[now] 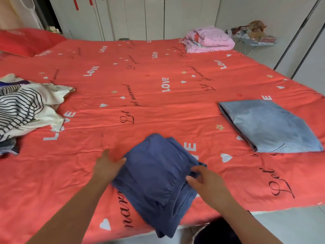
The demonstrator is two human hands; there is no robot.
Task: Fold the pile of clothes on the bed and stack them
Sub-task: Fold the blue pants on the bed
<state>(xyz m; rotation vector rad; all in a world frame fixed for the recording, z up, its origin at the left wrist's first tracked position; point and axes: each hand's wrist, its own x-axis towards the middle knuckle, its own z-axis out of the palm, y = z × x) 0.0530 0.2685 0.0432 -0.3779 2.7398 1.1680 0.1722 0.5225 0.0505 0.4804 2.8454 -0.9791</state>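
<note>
Navy blue cotton-looking garment [154,173] lay between my hands, folded into a thick, rumpled oblong. Long axis ran roughly straight away from me; the near end hung over the bed edge below my wrists and the far end was rounded, just past my fingertips. Plain fabric, no print or label visible. A gathered seam showed just below my right hand.

Left hand [107,166]: fingers straight and together, flat against the garment's left edge. Right hand [205,180]: fingers curled, pinching a fold at the right edge. Slight motion blur on both.

Readable text: the coral bedspread [140,85] repeated "LOVE" in white block caps, with black script bits such as "Let" and "get married", plus white hearts. The folded pink stack [209,40], far beyond my right hand, had handwriting-style script; "Valentines" was legible and the rest too small.

Folded light denim [269,127] lay flat beyond and to the right of my right hand, well apart from the navy piece. The unfolded pile [26,106], striped and cream pieces, sat beyond and far left of my left hand.
</note>
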